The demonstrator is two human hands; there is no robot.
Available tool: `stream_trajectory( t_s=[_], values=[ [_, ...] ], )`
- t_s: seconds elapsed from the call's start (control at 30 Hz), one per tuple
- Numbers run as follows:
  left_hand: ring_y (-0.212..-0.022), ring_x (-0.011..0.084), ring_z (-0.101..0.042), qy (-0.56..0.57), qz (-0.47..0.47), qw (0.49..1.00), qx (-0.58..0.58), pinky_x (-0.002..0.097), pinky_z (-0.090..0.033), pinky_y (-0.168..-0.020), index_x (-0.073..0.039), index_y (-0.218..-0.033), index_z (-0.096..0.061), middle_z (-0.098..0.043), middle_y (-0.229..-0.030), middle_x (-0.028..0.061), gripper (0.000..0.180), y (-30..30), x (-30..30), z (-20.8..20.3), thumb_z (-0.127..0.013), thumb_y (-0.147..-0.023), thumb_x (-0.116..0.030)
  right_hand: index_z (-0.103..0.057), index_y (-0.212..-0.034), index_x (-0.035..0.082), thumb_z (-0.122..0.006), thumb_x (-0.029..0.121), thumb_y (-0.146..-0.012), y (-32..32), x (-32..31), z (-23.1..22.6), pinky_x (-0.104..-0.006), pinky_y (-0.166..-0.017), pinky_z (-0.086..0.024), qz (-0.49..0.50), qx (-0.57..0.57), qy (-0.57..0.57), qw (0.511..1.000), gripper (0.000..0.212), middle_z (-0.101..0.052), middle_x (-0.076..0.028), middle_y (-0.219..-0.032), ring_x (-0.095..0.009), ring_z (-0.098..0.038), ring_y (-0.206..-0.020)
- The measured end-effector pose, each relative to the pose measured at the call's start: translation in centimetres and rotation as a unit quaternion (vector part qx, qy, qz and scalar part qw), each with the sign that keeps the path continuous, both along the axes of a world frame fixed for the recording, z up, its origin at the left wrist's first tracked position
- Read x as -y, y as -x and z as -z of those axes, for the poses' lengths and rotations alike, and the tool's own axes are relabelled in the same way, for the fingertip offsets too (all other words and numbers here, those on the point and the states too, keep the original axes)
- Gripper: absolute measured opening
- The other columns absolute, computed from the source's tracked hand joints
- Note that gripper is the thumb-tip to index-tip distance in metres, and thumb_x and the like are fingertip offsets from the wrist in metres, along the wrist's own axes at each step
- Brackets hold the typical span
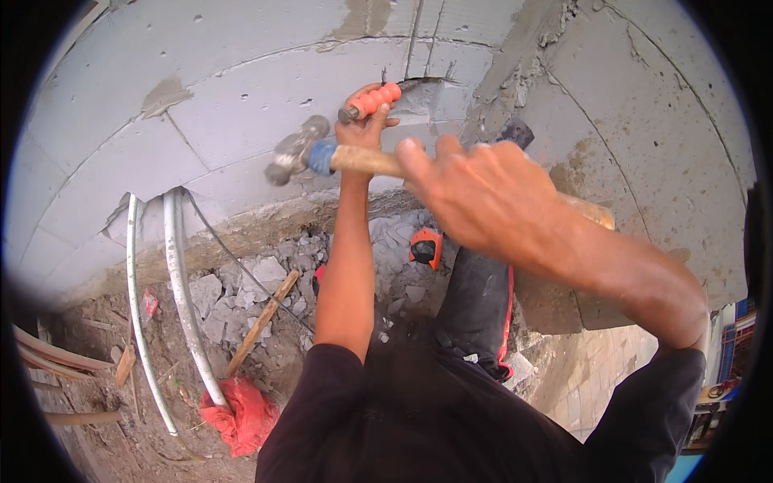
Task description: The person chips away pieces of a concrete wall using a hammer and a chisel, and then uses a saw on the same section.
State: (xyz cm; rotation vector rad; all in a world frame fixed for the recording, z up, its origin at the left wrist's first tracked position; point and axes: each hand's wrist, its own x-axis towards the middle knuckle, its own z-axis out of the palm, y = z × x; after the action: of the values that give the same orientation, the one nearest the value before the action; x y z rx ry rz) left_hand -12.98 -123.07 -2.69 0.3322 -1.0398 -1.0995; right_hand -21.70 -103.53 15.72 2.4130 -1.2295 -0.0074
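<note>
My left hand [364,127] is closed round the orange ribbed grip of a chisel [375,100], whose metal striking end sticks out toward me. The chisel's far end points into a rough notch [420,95] cut in the grey block wall; its tip is hard to make out. In my right hand [491,189] is a hammer [362,160] with a wooden handle and blue wrapping below its steel head. The hammer head [298,150] is raised nearer to me than the chisel, to its lower left, apart from it.
Two pale pipes [179,282] and a dark cable [233,256] come out of the wall at left. A red plastic bag [241,414] lies at a pipe's foot. Broken rubble [266,278], a wooden stick [263,322] and an orange-and-black tape measure [424,248] lie on the ground.
</note>
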Motion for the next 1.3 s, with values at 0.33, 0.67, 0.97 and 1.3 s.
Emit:
stream_trajectory(
  t_s=[0.33, 0.67, 0.97, 1.3],
  values=[
    [-0.100, 0.0199, -0.067, -0.029, 0.008, 0.999, 0.020, 0.0348, -0.062, -0.080, 0.004, -0.129, -0.057, -0.066, -0.117, 0.0118, 0.035, -0.5, -0.6, -0.6, -0.066, -0.097, -0.009, -0.051, -0.113, -0.003, -0.056, 0.014, -0.094, -0.5, -1.1, 0.1, -0.0407, -0.050, -0.054, 0.004, 0.009, -0.016, 1.000, 0.026, -0.064, -0.015, -0.074, -0.032, -0.069, -0.061],
    [-0.104, 0.0204, -0.067, 0.004, -0.064, 0.997, 0.047, 0.0351, -0.056, -0.090, 0.005, -0.118, -0.064, -0.067, -0.117, 0.0128, 0.029, 1.9, -2.9, -0.4, -0.072, -0.091, -0.003, -0.052, -0.112, 0.004, -0.062, 0.023, -0.097, 0.1, -2.6, 2.3, -0.0469, -0.054, -0.051, 0.100, 0.194, -0.070, 0.973, 0.026, -0.064, -0.018, -0.075, -0.037, -0.066, -0.065],
    [-0.116, 0.0360, -0.067, 0.133, -0.267, 0.938, 0.178, 0.0435, -0.055, -0.094, -0.003, -0.121, -0.066, -0.067, -0.125, 0.0215, 0.043, 4.4, -6.7, -1.3, -0.078, -0.080, 0.002, -0.055, -0.115, 0.001, -0.058, 0.015, -0.099, 6.3, -7.7, 5.8, -0.0393, -0.058, -0.046, 0.218, 0.530, -0.033, 0.819, 0.021, -0.060, -0.016, -0.069, -0.034, -0.061, -0.059],
    [-0.107, 0.0324, -0.071, 0.180, -0.341, 0.897, 0.218, 0.0391, -0.058, -0.090, -0.003, -0.122, -0.067, -0.069, -0.124, 0.0188, 0.043, 9.1, -5.6, -0.9, -0.076, -0.080, 0.004, -0.055, -0.120, -0.001, -0.047, 0.018, -0.104, 10.9, -9.4, 10.9, -0.0234, -0.047, -0.034, 0.231, 0.635, 0.016, 0.737, 0.026, -0.048, 0.002, -0.064, -0.005, -0.043, -0.050]
  ],
)
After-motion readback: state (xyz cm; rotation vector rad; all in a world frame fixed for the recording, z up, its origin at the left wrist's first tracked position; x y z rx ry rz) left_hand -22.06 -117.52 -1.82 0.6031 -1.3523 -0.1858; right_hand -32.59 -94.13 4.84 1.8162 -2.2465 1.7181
